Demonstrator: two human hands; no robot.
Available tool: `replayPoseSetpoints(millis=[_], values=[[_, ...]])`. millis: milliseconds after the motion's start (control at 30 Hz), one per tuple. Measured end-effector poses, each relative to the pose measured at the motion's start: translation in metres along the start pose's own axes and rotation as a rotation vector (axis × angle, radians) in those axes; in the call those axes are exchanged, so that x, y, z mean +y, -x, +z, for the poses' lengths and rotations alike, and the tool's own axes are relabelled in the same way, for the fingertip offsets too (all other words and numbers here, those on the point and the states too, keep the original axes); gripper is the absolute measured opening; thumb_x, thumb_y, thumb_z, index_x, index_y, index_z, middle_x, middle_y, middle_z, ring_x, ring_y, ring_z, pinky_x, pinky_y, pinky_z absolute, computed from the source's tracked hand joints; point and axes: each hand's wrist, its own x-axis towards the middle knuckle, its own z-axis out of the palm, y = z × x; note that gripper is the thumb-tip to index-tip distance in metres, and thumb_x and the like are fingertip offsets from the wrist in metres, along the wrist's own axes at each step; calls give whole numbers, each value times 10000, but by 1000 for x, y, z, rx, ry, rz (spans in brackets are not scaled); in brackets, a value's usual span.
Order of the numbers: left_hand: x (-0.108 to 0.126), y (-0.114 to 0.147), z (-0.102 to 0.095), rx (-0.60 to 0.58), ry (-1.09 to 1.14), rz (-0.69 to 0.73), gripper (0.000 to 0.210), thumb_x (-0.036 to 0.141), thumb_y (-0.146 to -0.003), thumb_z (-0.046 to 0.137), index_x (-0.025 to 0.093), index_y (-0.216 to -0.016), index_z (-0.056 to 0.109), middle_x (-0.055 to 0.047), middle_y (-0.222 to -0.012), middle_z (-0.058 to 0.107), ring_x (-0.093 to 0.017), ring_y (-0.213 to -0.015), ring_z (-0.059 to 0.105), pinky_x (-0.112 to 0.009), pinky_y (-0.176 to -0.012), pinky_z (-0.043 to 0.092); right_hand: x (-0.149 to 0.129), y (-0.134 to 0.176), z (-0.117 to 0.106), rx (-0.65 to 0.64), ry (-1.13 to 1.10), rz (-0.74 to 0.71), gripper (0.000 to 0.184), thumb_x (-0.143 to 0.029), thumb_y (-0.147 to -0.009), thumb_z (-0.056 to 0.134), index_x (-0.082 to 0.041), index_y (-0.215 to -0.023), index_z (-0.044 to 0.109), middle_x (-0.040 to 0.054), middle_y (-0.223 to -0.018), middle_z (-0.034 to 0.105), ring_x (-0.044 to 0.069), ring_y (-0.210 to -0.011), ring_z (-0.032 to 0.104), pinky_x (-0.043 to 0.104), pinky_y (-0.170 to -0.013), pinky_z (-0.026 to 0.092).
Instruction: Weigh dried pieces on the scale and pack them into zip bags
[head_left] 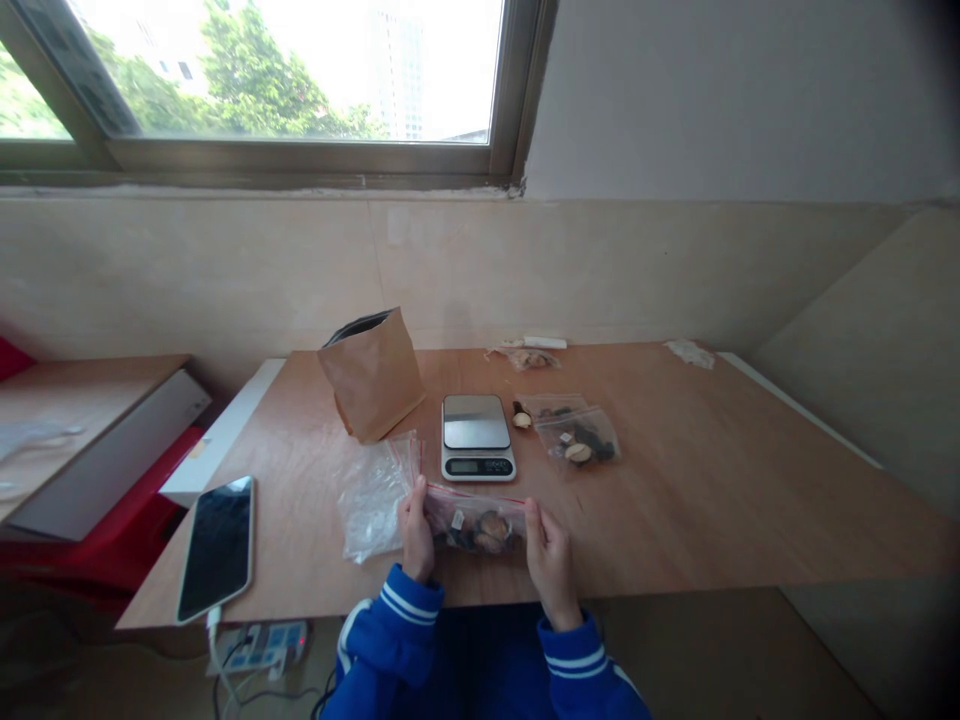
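Observation:
Between my two hands, close to the table's front edge, is a clear zip bag (491, 530) with a red seal strip and dark and brown dried pieces inside, perhaps mushrooms. My left hand (417, 530) pinches its upper left corner, and my right hand (549, 560) grips the upper right corner. Just beyond the bag stands a white kitchen scale (477, 438) with a bare metal plate. Several clear unused-looking zip bags (371, 505) lie beside my left hand. Right of the scale are a filled zip bag (581, 440) and a loose dried piece (521, 415).
A brown paper pouch (375, 375) stands open behind the clear bags. Another small bag (534, 357) and a white stick-like item (545, 342) lie at the back. A tablet (217, 548) with a charging cable is at the left edge, above a power strip (266, 645).

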Motion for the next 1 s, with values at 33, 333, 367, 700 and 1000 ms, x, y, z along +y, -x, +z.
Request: replayPoseSetpoints(millis=[33, 333, 367, 700, 1000], values=[[0, 1, 0, -11, -17, 2, 538, 630, -721, 631, 178, -474, 479, 42, -454, 459, -93, -452, 401, -235, -462, 344, -1, 2, 1, 9, -15, 47, 582, -648, -908, 376, -180, -809, 709, 128, -841, 741, 269, -835, 695, 352, -786, 542], [-3, 4, 5, -385, -191, 1, 677, 705, -842, 407, 120, -647, 689, -34, -495, 564, -105, -429, 459, -225, -434, 302, -8, -51, -63, 366, 20, 189, 648, -768, -812, 398, -194, -574, 581, 96, -568, 662, 220, -551, 617, 311, -559, 487], [-3, 4, 6, -400, -194, 3, 675, 703, -839, 417, 118, -642, 691, -44, -520, 584, -101, -436, 466, -221, -434, 300, -8, -65, -77, 382, 47, 153, 648, -769, -809, 402, -190, -581, 582, 92, -570, 657, 213, -551, 610, 305, -564, 479], [0, 6, 6, -380, -219, -12, 683, 725, -819, 427, 118, -604, 654, -48, -516, 573, -101, -446, 467, -215, -443, 296, 40, -130, -122, 503, 683, -235, 746, -621, -894, 346, -16, -1304, 494, 286, -1259, 553, 365, -1200, 507, 506, -973, 410], [-6, 2, 6, -351, -232, -43, 699, 745, -818, 396, 127, -603, 641, -34, -495, 545, -104, -428, 449, -220, -430, 277, 84, -109, -62, 148, 992, -241, 512, -350, -921, 417, -217, -1415, 439, 157, -1518, 334, 381, -1349, 359, 561, -1050, 340]])
